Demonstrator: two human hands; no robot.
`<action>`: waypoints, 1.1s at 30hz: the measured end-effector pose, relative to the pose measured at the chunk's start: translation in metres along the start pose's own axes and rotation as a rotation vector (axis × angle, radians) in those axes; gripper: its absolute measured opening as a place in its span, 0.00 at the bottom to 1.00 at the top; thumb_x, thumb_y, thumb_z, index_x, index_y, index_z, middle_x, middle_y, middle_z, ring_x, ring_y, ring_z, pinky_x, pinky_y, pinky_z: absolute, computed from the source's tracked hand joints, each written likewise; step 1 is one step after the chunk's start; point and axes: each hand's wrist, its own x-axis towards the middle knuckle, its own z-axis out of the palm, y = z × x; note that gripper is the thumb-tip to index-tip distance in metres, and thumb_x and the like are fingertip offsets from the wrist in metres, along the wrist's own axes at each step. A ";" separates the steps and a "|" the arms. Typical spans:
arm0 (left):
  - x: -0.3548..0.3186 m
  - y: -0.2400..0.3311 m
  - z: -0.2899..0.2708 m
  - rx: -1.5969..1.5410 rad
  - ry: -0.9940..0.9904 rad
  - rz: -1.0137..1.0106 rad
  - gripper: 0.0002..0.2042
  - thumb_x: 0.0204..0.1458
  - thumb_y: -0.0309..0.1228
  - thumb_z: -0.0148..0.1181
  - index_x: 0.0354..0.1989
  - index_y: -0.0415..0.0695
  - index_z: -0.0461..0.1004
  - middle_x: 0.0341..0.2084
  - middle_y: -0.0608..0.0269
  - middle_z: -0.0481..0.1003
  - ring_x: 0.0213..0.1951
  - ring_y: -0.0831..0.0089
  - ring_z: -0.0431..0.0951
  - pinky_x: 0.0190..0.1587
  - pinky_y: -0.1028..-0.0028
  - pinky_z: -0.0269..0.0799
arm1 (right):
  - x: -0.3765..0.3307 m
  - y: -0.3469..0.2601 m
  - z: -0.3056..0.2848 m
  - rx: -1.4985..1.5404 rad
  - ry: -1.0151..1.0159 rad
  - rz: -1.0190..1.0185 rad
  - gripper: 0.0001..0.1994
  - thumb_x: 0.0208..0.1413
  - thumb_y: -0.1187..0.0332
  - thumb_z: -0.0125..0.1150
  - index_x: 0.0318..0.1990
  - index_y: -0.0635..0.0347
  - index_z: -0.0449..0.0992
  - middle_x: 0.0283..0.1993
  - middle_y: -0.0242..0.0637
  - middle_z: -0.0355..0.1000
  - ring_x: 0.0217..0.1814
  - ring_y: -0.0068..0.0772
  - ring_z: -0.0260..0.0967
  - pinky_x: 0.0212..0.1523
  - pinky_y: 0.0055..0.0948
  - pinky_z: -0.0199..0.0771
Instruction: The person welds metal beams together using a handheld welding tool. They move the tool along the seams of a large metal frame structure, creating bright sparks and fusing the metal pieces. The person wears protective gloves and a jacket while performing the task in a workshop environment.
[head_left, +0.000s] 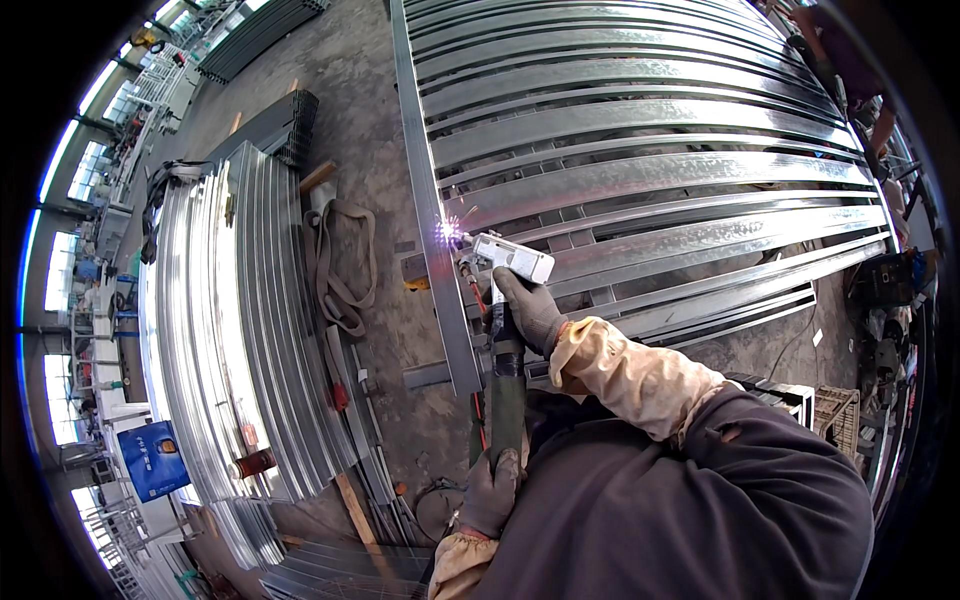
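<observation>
My right hand, in a grey glove, is closed round the dark handle of a welding gun with a silver, boxy head. Its tip points left, and a bright violet-white arc with sparks burns there against a long grey metal bar. A thick sleeved cable runs from the handle back toward my body. Lower down, my gloved left hand is closed on that cable, its palm side hidden. The bar runs along the left ends of a frame of parallel galvanized slats.
A stack of shiny metal profiles lies to the left, with a blue box at its near left. A webbing strap is heaped on the concrete floor. Another person is at the far right, beyond the frame. A wire basket stands at right.
</observation>
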 end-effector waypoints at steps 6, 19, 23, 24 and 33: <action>0.000 -0.009 0.004 0.025 0.062 0.076 0.15 0.60 0.36 0.54 0.45 0.36 0.75 0.27 0.53 0.76 0.29 0.64 0.75 0.36 0.66 0.69 | 0.000 0.003 0.000 -0.007 0.012 -0.068 0.12 0.63 0.60 0.58 0.44 0.60 0.73 0.29 0.31 0.71 0.23 0.26 0.71 0.24 0.27 0.73; -0.004 -0.003 0.003 0.044 0.043 0.078 0.14 0.61 0.37 0.52 0.41 0.36 0.74 0.23 0.62 0.76 0.27 0.72 0.75 0.34 0.70 0.70 | -0.009 0.001 0.000 0.088 -0.017 -0.039 0.12 0.64 0.61 0.57 0.47 0.60 0.73 0.29 0.31 0.71 0.21 0.26 0.70 0.21 0.28 0.74; -0.005 -0.003 0.002 0.046 0.041 0.062 0.14 0.60 0.37 0.52 0.39 0.36 0.74 0.22 0.62 0.76 0.27 0.72 0.75 0.34 0.70 0.70 | -0.016 -0.005 0.005 0.090 -0.020 -0.015 0.12 0.64 0.62 0.56 0.48 0.61 0.73 0.30 0.31 0.71 0.22 0.24 0.71 0.22 0.27 0.74; -0.005 0.000 0.002 0.050 0.037 0.054 0.14 0.60 0.37 0.52 0.39 0.36 0.74 0.22 0.62 0.76 0.27 0.71 0.75 0.33 0.70 0.70 | -0.013 -0.002 0.002 0.045 -0.018 -0.052 0.12 0.64 0.62 0.56 0.48 0.61 0.73 0.30 0.31 0.71 0.23 0.24 0.71 0.22 0.26 0.74; -0.005 -0.009 0.001 0.069 0.041 0.040 0.14 0.60 0.37 0.53 0.37 0.37 0.75 0.22 0.61 0.76 0.25 0.71 0.75 0.32 0.69 0.70 | -0.017 0.001 -0.002 0.067 -0.017 0.008 0.13 0.64 0.60 0.56 0.47 0.61 0.74 0.31 0.31 0.72 0.26 0.23 0.71 0.26 0.26 0.74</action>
